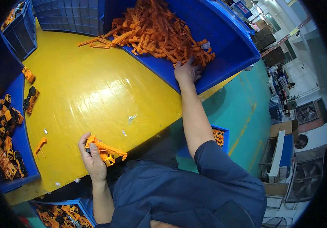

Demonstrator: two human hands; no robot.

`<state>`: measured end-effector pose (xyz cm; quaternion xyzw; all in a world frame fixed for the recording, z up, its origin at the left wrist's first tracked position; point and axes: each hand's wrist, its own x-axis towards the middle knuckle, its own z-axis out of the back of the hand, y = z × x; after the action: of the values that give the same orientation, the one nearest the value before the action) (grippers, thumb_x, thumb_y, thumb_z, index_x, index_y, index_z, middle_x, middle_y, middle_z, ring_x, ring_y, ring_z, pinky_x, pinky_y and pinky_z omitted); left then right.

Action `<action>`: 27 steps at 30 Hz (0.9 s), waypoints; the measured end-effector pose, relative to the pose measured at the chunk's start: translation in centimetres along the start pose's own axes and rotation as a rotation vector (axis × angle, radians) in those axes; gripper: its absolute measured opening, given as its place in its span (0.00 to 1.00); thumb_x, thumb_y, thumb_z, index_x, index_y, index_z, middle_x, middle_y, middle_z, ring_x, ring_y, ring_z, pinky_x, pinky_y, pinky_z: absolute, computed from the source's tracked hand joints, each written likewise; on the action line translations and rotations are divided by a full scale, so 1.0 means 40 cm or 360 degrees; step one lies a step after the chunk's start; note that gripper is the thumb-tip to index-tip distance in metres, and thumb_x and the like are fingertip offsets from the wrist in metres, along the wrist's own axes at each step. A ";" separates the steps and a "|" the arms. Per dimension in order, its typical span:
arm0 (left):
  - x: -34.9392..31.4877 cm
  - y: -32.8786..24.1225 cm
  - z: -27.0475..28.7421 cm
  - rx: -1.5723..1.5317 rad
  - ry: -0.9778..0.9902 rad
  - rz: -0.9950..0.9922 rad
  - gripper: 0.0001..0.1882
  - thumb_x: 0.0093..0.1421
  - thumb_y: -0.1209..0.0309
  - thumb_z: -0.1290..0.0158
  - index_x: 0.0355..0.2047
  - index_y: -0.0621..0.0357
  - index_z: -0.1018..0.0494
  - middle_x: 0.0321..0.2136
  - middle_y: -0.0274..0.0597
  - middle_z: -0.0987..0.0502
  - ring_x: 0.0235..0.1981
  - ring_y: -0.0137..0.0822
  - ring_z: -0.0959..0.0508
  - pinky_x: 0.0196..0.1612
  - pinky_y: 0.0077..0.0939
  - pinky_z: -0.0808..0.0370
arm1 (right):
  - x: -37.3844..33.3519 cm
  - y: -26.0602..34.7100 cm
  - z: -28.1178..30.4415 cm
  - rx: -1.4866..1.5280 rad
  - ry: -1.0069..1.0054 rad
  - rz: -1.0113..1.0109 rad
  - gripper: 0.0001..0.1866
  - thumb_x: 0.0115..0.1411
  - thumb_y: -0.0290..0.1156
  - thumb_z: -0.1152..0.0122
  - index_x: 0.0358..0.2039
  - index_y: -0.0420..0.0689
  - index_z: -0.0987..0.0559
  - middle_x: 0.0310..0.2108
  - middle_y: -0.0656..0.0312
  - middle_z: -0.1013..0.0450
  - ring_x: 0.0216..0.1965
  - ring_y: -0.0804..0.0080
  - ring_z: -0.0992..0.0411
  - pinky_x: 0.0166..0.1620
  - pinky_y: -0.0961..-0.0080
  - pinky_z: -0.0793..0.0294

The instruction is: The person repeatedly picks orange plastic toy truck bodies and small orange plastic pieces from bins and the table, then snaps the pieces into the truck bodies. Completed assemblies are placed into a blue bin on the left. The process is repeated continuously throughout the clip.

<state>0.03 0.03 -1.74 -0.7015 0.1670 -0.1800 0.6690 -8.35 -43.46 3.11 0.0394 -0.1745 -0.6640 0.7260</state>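
Note:
My left hand [92, 157] is closed around an orange toy crane truck [105, 151] near the front edge of the yellow table [95, 95]; its boom points right. My right hand [187, 72] reaches far forward into a big blue bin [228, 41], fingers spread over a heap of orange plastic parts [159, 34]. Whether it grips one of them is hidden. Several of these parts spill out of the bin onto the table at the back.
A blue tray [19, 144] on the left holds several assembled orange toy trucks [5, 144]. Two more trucks [30, 98] and a loose orange part [40, 146] lie on the table. Further blue bins stand below me, at back left, and on the green floor [243, 114].

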 end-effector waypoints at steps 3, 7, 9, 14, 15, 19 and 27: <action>-0.002 -0.003 0.003 0.0166 -0.0012 -0.0110 0.20 0.81 0.62 0.58 0.64 0.63 0.35 0.51 0.43 0.28 0.49 0.31 0.27 0.58 0.26 0.30 | -0.002 0.037 -0.025 0.0209 -0.0027 0.0112 0.38 0.71 0.39 0.41 0.77 0.44 0.42 0.71 0.32 0.47 0.68 0.38 0.39 0.68 0.50 0.35; 0.004 0.017 0.004 -0.0137 0.0025 -0.0004 0.20 0.81 0.61 0.59 0.64 0.61 0.35 0.45 0.41 0.26 0.46 0.30 0.26 0.56 0.25 0.29 | -0.067 0.122 -0.064 0.0268 0.0206 0.0260 0.39 0.72 0.45 0.41 0.76 0.42 0.42 0.71 0.26 0.51 0.70 0.32 0.42 0.69 0.45 0.38; 0.006 0.027 0.007 -0.0042 0.0028 -0.0061 0.20 0.81 0.61 0.59 0.64 0.60 0.35 0.45 0.41 0.26 0.46 0.30 0.26 0.56 0.25 0.29 | -0.113 0.190 -0.082 0.0440 0.0239 0.0267 0.40 0.71 0.42 0.39 0.77 0.41 0.44 0.71 0.24 0.52 0.70 0.29 0.43 0.71 0.49 0.39; -0.004 0.030 0.026 -0.0203 0.0087 0.0049 0.22 0.80 0.58 0.55 0.63 0.63 0.34 0.50 0.43 0.27 0.49 0.31 0.27 0.59 0.26 0.31 | -0.171 0.204 -0.040 0.0487 0.0496 0.0668 0.45 0.68 0.36 0.36 0.78 0.41 0.48 0.71 0.23 0.51 0.68 0.26 0.41 0.72 0.51 0.39; -0.006 0.030 0.029 -0.0275 0.0113 0.0075 0.22 0.80 0.58 0.55 0.63 0.63 0.34 0.49 0.43 0.27 0.49 0.31 0.27 0.59 0.26 0.31 | -0.173 0.179 -0.023 0.0455 0.0527 0.0827 0.47 0.66 0.33 0.33 0.79 0.43 0.49 0.71 0.24 0.52 0.67 0.28 0.39 0.71 0.53 0.37; -0.004 0.032 0.030 -0.0242 0.0104 0.0047 0.21 0.80 0.59 0.57 0.63 0.62 0.35 0.47 0.42 0.26 0.48 0.31 0.26 0.58 0.26 0.31 | -0.221 0.077 0.010 0.0289 0.0283 0.0995 0.46 0.64 0.28 0.32 0.78 0.46 0.46 0.59 0.36 0.31 0.55 0.42 0.26 0.61 0.57 0.26; -0.008 -0.032 0.060 -0.0733 -0.0035 0.0367 0.20 0.77 0.66 0.57 0.65 0.60 0.37 0.46 0.47 0.23 0.49 0.35 0.23 0.57 0.31 0.26 | -0.239 0.036 -0.009 0.0498 0.0062 0.1172 0.33 0.61 0.22 0.34 0.67 0.49 0.29 0.44 0.51 0.22 0.45 0.50 0.22 0.47 0.56 0.22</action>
<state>0.88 2.35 -0.58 -0.8137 0.2752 -0.0521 0.5094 -7.44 -34.00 1.26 0.0969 -0.2621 -0.3239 0.9039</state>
